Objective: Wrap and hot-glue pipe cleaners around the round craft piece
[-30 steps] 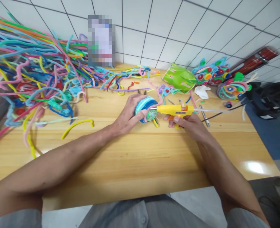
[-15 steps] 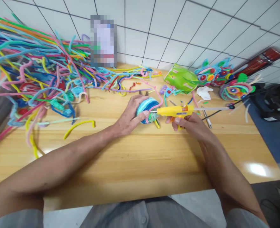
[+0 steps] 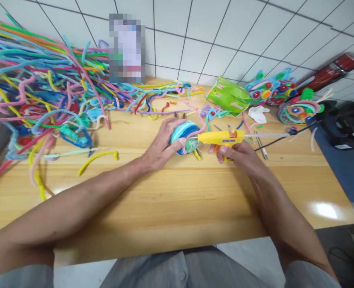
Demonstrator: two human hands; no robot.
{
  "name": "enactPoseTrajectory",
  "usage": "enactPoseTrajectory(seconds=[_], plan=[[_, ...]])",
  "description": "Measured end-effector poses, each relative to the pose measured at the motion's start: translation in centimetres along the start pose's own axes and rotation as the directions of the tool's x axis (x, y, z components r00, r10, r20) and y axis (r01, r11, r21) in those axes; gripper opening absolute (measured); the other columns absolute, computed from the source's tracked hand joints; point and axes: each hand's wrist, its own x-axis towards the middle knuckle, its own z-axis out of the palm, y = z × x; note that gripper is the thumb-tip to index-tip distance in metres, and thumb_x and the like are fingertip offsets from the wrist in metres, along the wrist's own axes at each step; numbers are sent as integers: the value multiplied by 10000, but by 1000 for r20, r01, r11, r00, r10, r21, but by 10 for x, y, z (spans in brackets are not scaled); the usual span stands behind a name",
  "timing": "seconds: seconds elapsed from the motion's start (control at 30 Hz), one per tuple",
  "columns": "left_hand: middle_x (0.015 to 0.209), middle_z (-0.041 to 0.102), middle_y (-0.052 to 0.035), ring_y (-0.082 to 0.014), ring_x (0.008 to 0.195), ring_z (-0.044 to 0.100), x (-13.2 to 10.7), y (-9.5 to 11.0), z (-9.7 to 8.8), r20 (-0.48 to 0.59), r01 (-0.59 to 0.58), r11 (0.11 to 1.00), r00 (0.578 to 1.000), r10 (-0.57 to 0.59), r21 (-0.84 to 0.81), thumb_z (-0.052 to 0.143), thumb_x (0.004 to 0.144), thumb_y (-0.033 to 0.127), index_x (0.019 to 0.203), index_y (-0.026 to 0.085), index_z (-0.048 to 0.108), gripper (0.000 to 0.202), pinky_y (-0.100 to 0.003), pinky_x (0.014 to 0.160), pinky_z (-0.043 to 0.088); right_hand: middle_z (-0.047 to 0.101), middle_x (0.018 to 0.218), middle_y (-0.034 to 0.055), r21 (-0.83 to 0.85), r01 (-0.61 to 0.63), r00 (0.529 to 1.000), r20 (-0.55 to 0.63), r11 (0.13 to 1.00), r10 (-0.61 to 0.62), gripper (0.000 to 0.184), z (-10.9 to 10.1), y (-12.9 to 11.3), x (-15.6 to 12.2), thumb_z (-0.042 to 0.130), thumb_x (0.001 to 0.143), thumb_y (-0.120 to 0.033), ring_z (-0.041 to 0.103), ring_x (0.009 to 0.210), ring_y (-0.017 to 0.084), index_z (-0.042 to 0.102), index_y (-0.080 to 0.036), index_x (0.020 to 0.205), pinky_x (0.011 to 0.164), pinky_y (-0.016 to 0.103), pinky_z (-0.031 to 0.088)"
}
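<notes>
My left hand [image 3: 165,143] is closed round a small round craft piece [image 3: 189,127] wrapped in blue, turquoise and white pipe cleaner, its thumb across the front. A loose pink pipe cleaner [image 3: 201,120] trails up from the piece toward the back. In my right hand [image 3: 237,153] is a yellow hot glue gun [image 3: 219,137], gripped by its handle with fingers at the orange trigger. Its metal nozzle points left and meets the piece near my left thumb. A clear glue stick [image 3: 267,135] sticks out of the gun's rear. Behind the piece, dark tool tips [image 3: 179,115] show; the rest is hidden.
Piled pipe cleaners [image 3: 53,92] cover the table's left side. At the back right are a green packet [image 3: 227,97], a white tissue [image 3: 258,114], finished colourful craft pieces [image 3: 298,111] and a red flask [image 3: 329,74]. A pen [image 3: 261,145] and a black cable [image 3: 273,143] lie right.
The whole view has shifted slightly. Both hands keep their holds, and the glue gun's nozzle stays at the round piece by my left thumb.
</notes>
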Motion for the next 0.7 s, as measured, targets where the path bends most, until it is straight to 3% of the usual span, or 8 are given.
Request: enactPoseTrajectory(seconds=[0.7], plan=[[1569,544,-144,-299,1506,506,-1,-2,2,-20,-9,1000,1000,9,-24,519,1136,544,1596,271,477,536,-528,1303,430,641,634,-4,29,6,1000,15,1000,-6,541,-2,6,-2,796,840,-777,523,563,162,736,-245,762,631,350,471]])
